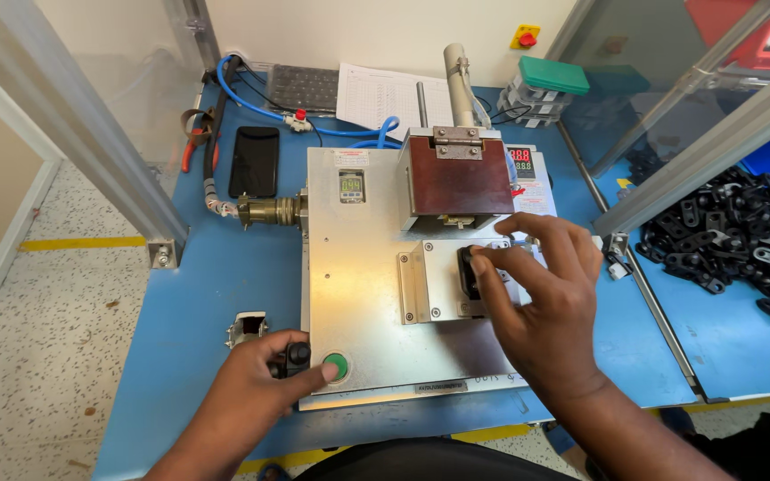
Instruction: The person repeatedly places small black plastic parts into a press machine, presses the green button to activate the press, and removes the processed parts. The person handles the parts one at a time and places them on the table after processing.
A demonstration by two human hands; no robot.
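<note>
Presently, the right hand point(541, 294) is spread over the metal fixture plate point(358, 294), fingers loosely extended; its fingertips point(481, 260) touch a small black part point(467, 270) seated in the fixture nest at the plate's 3 o'clock side. Whether the fingers pinch the part or only press on it cannot be told. The left hand point(260, 379) rests at the plate's 7 o'clock corner, curled around a small black knob point(298, 356), with the thumb lying on the green push button point(336, 366). A brown hinged press head point(456, 183) stands directly at 12 o'clock from the nest. A black phone point(254, 160) lies on the blue table point(189, 303) at 10 o'clock from the plate. A heap of black parts point(733, 236) sits well apart at 3 o'clock, beyond an aluminium frame rail point(706, 151).
</note>
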